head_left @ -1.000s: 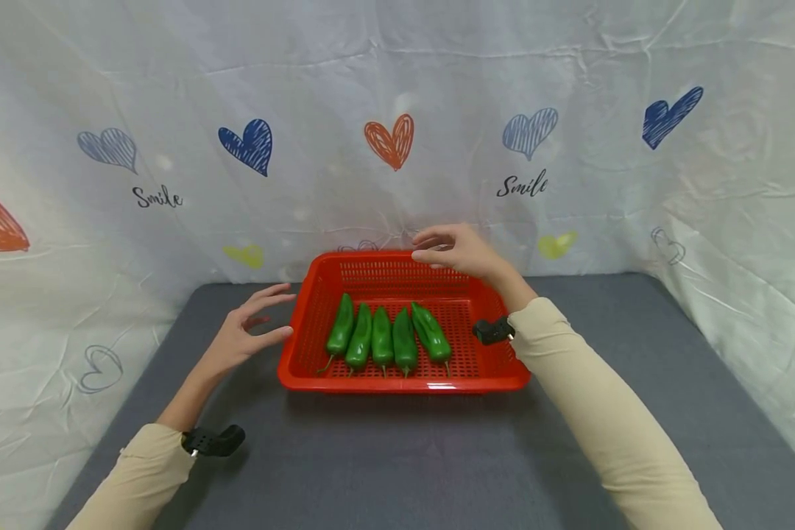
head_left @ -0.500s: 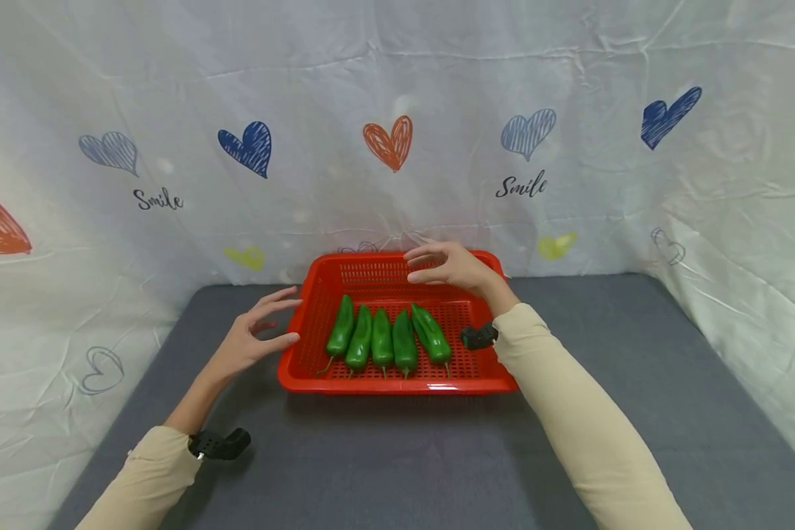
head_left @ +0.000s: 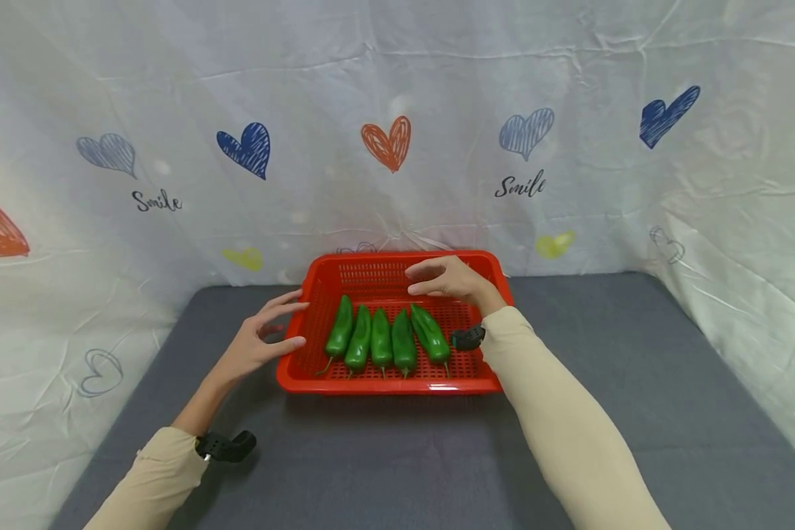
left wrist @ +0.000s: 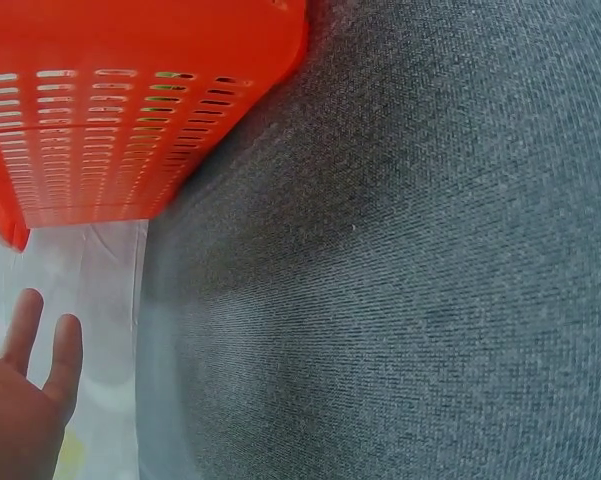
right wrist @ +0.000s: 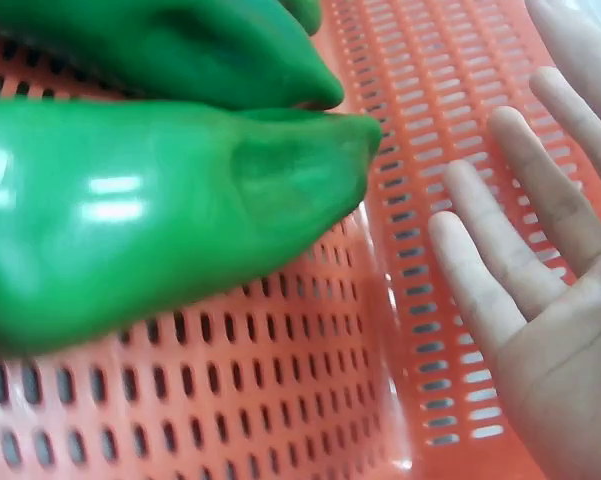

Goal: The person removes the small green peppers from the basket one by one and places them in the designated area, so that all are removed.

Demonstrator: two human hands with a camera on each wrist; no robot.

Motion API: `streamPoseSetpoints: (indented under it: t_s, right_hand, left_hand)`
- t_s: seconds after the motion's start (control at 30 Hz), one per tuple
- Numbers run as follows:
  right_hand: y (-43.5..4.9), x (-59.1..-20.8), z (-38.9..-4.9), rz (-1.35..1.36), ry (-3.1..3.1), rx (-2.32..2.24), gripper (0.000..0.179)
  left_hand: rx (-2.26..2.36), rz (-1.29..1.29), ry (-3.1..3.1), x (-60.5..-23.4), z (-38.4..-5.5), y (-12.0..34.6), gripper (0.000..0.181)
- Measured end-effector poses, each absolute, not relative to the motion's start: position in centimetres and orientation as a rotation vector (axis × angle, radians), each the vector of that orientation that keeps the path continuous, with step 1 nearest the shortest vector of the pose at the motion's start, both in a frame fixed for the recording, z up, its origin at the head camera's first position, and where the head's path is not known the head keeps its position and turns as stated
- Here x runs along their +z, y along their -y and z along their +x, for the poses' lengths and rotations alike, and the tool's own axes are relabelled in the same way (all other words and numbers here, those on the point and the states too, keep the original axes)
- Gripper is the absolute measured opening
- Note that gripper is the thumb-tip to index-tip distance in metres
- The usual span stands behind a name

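A red plastic basket (head_left: 397, 386) with slotted walls holds several green peppers (head_left: 380, 340) in a row, stems toward the front. My left hand (head_left: 260, 340) is at the basket's left rim, fingers spread and thumb apart, overlapping the rim in the head view. The left wrist view shows the basket's outer wall (left wrist: 100, 130) beside that hand's fingers (left wrist: 65, 355). Over the back right of the basket hovers my right hand (head_left: 452, 278), fingers loosely bent with nothing between them. In the right wrist view a pepper (right wrist: 170, 200) lies close, left of the straight fingers (right wrist: 480, 280).
The basket stands on a dark grey cloth-covered table (head_left: 397, 456). Behind it hangs a white curtain (head_left: 305, 88) printed with hearts and "Smile". Each wrist carries a black camera (head_left: 228, 446) on a band over beige sleeves.
My right hand has come down and toward me, from above the back rim to over the basket's inside. The left hand has shifted slightly right to the rim. Basket and peppers stay put.
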State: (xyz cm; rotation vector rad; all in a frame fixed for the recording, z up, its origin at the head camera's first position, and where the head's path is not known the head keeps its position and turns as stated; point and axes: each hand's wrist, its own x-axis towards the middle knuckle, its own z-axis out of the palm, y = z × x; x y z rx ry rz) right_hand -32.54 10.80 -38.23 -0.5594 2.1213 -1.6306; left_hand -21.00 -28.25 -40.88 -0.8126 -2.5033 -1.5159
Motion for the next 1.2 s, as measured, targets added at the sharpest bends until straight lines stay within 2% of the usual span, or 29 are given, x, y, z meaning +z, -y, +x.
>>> streamPoseSetpoints:
  t_s: [0.77,1.2]
  right_hand:
    - [-9.5,-40.3,-32.4,-0.431,-2.090,-1.571,0.049]
    - [-9.7,-40.9,-32.4,-0.513,-2.223,-1.330,0.046]
  left_hand:
    - [-1.528,-0.828,2.496,-41.2,-20.9,28.2,0.056]
    - [-1.508,-0.805,2.513,-41.3,-21.0,28.1,0.048]
